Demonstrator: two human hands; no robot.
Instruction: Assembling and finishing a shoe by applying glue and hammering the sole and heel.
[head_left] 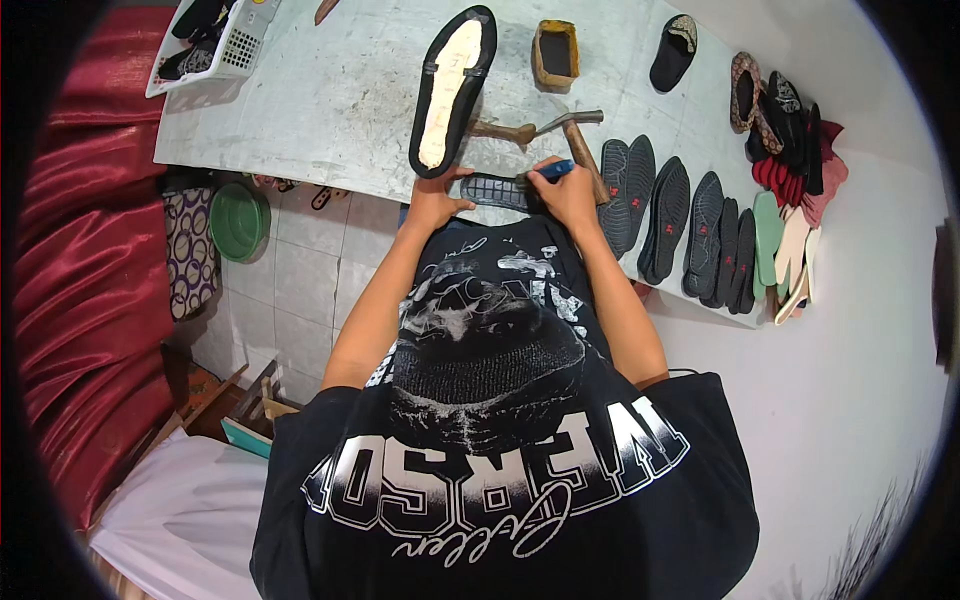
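A black rubber sole point(497, 191) with a blocky tread lies near the table's front edge. My left hand point(434, 203) is at its left end, thumb and forefinger on either side of it. In my right hand point(568, 192), closed over the sole's right end, is a blue pen-like tool point(556, 170); its tip is hidden. Just beyond my left hand, a black shoe upper with a cream insole point(453, 90) shows sole side up, its heel end overlapping my fingers. A hammer point(583, 150) with a wooden handle lies beside my right hand.
Dark soles point(668, 215) line the table's right side, near green and cream insoles point(768, 240). A yellowish tin point(555, 55), a wooden handle point(503, 131) and a finished shoe point(674, 55) lie farther back. A white basket point(238, 50) stands far left; a green basin point(239, 222) is below.
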